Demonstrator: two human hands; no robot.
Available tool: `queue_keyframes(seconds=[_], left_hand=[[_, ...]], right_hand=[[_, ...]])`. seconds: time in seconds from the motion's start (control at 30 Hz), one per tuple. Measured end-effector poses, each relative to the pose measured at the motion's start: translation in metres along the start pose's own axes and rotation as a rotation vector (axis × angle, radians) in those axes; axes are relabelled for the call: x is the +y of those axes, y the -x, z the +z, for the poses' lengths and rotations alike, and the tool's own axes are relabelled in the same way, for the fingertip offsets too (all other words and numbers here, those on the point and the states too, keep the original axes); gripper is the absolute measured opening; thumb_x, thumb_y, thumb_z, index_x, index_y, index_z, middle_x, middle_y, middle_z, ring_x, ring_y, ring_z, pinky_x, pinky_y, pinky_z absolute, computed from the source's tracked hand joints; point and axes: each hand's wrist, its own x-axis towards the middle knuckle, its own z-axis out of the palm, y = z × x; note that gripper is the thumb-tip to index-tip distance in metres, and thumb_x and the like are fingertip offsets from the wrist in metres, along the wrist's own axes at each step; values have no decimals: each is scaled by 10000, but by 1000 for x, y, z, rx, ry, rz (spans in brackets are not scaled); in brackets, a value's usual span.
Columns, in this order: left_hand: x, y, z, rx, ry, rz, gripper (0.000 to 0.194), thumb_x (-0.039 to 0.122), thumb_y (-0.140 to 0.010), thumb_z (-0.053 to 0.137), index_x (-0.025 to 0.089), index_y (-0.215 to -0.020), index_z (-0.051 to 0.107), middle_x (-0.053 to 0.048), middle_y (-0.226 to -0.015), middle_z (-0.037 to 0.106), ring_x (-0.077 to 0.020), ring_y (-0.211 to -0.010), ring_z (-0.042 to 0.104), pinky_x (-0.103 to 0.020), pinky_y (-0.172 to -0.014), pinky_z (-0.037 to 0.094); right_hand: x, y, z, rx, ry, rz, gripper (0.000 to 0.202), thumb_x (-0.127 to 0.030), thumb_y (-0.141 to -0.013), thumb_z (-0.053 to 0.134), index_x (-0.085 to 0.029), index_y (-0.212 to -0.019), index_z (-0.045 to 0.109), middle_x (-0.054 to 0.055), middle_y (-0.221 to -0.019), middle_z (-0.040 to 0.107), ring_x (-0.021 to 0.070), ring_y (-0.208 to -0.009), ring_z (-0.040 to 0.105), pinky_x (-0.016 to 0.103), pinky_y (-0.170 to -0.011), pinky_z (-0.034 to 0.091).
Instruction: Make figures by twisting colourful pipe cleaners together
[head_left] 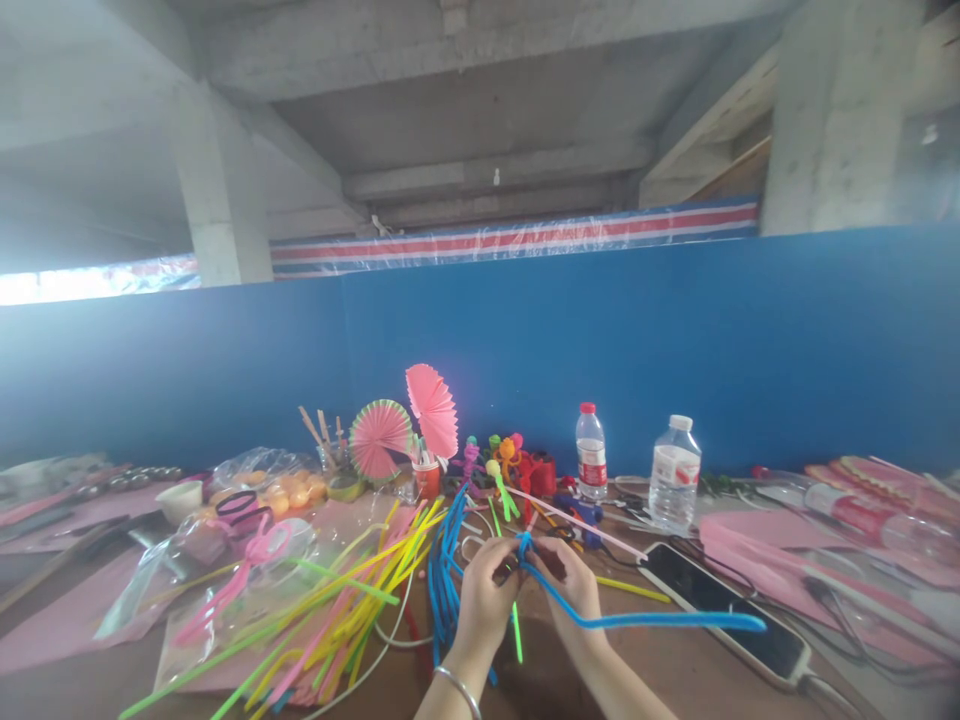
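Observation:
My left hand [487, 588] and my right hand [564, 582] meet at the centre front, fingertips pinched together. Between them is a blue pipe cleaner [645, 620], wound into a small knot at the fingertips. Its long free end droops over my right hand and runs right, above a phone [727, 610]. Close to my left hand lies a bundle of blue pipe cleaners [445, 580]. A green pipe cleaner [517, 635] shows below the hands. Just beyond them stands a small green pipe-cleaner figure [501, 490] with a yellow head.
Yellow, green and pink pipe cleaners [352, 610] spread across the left. Behind stand a pink paper fan [433, 410], several coloured figures [471, 462], a red-capped bottle [591, 455] and a white-capped bottle [674, 480]. Orange balls [289, 492] lie at left. A blue partition [525, 360] closes the back.

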Motion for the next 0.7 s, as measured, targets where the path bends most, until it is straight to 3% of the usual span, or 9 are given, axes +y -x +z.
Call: queue_keyframes(seconds=[0.4, 0.6, 0.7], left_hand=[[-1, 1, 0, 10, -2, 6, 280, 94, -688, 553, 208, -935, 623, -32, -886, 604, -167, -818, 552, -284, -736, 451], [-4, 1, 1, -3, 37, 9, 321, 72, -692, 510, 212, -967, 596, -28, -907, 587, -156, -810, 550, -277, -723, 455], [-9, 2, 4, 28, 77, -71, 312, 89, -679, 523, 206, -965, 563, -20, -869, 591, -147, -737, 566, -274, -678, 466]], right_hand=[[3, -1, -2, -12, 53, -126, 149, -302, -747, 573, -175, -712, 642, 32, -665, 618, 173, -637, 591, 253, -592, 469], [-2, 0, -4, -44, -10, -34, 179, -299, -741, 585, -186, -860, 656, 68, -810, 664, 223, -771, 618, 314, -699, 489], [1, 1, -4, -49, -85, -6, 211, -288, -760, 560, -187, -932, 627, 88, -901, 654, 238, -844, 607, 344, -753, 483]])
